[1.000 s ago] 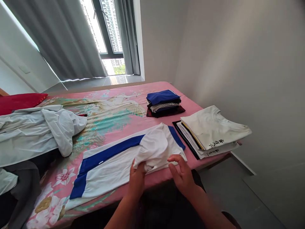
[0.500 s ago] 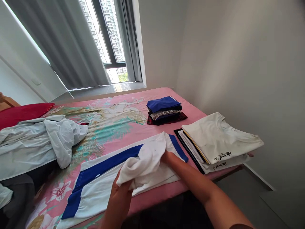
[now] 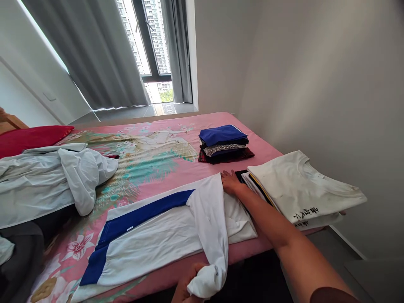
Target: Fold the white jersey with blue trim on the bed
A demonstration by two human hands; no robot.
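Note:
A white long-sleeved top with blue panels (image 3: 154,229) lies partly folded along the near edge of the bed. One white sleeve (image 3: 212,223) is laid back across its right part and runs down past the bed edge. At its lower end, my left hand (image 3: 186,283) is closed round the bunched sleeve end. My right hand (image 3: 231,182) rests at the top of the sleeve's fold, fingers stretched out and touching the cloth. Just right of that hand is a stack of folded T-shirts (image 3: 280,181), a white one with black lettering on top.
A pile of folded dark clothes (image 3: 224,136), blue on top, sits farther back on the pink floral bed sheet (image 3: 151,172). Loose white and dark garments (image 3: 47,185) lie heaped at left, near a red pillow (image 3: 34,139). A wall (image 3: 284,84) bounds the right side.
My left hand has drawn the sleeve end down and right toward the bed edge. My right hand has come out from under the bunched cloth and moved up to the fold. The sleeve now lies straighter.

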